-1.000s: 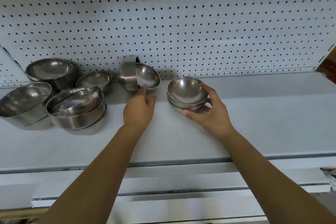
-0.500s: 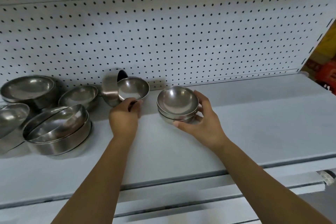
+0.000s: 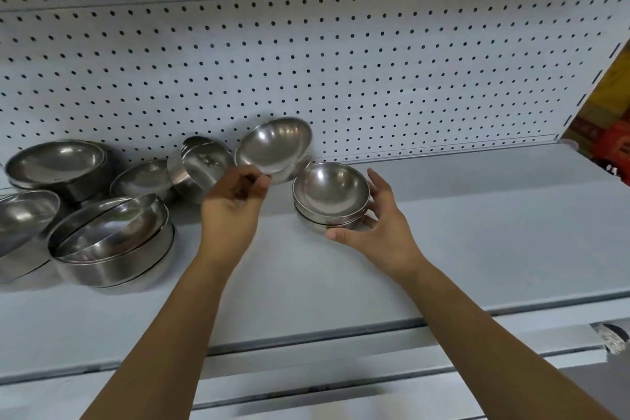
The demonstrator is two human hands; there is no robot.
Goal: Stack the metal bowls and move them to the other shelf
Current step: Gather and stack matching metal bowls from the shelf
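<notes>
My left hand (image 3: pixel 235 204) grip now pinches the rim of a small steel bowl (image 3: pixel 276 143), lifted off the shelf (image 3: pixel 477 215) and tilted just beside the bowl stack (image 3: pixel 330 194); my right hand (image 3: pixel 381 225) holds that stack between thumb and fingers, so nesting looks next

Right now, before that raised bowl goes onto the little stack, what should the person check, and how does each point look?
1. Grip on the raised bowl: the left hand pinches its rim. Ok.
2. Small stack steadied: the right hand cups it, thumb at its front. Ok.
3. Landing spot free: the stack's top bowl is empty, mouth up. Ok.
4. Raised bowl level: it tilts steeply. Not ok.
5. Sizes match for nesting: they look alike. Cannot tell.
6. Tipped bowl beside the left hand stable: on its side near the pegboard. Cannot tell.
</notes>
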